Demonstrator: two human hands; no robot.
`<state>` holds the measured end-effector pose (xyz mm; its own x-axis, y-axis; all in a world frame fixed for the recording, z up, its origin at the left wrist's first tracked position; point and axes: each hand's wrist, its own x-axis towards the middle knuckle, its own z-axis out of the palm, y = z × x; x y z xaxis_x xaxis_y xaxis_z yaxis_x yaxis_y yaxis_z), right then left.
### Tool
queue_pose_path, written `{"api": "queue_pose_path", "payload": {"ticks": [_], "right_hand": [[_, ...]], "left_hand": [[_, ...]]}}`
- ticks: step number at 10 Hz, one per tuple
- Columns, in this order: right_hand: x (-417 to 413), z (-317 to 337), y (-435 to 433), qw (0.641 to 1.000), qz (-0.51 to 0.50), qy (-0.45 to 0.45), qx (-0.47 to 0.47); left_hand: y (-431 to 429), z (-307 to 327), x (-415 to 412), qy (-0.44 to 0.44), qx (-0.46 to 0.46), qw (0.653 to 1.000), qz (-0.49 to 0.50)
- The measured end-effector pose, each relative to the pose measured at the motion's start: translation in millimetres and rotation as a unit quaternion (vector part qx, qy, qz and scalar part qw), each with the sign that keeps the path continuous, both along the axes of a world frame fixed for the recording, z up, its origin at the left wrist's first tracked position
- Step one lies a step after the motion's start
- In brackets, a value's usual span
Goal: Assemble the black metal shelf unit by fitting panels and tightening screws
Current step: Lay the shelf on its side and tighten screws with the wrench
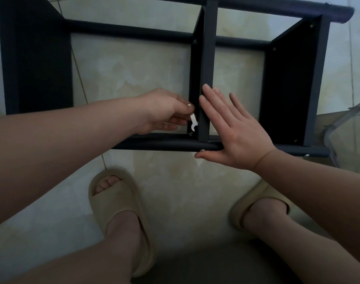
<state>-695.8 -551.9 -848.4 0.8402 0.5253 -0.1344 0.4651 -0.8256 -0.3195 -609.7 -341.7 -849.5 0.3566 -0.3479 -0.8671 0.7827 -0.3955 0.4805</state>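
Note:
The black metal shelf unit [207, 58] lies on its side on the tiled floor, its panels standing as vertical dividers between round tubes. My left hand [164, 111] pinches a small white flat wrench [193, 121], its open jaw pointing down at a screw [191, 133] low on the middle panel. My right hand [234, 130] lies flat with fingers spread against the middle panel and the near tube [154, 145], holding nothing. A screw head [202, 150] shows on the near tube by my right thumb.
My two feet in beige slippers [117, 214] stand on the floor in front of the shelf. A clear plastic container [347, 132] sits at the right edge beside the shelf's end panel [287, 83]. A wide black panel [37, 58] closes the left end.

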Motion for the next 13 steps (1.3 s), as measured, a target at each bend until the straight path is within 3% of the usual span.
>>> {"api": "queue_pose_path", "payload": {"ticks": [4,13], "right_hand": [[-0.3,-1.1,0.1,1.000,0.001,-0.002,-0.003],[-0.1,-1.3,-0.3,1.000,0.002,-0.002,-0.005]], "left_hand": [[-4.7,5.4,1.0,0.025,0.011,0.998,0.050],[-5.6,2.5,-3.2,0.047,-0.003,0.999,0.018]]}}
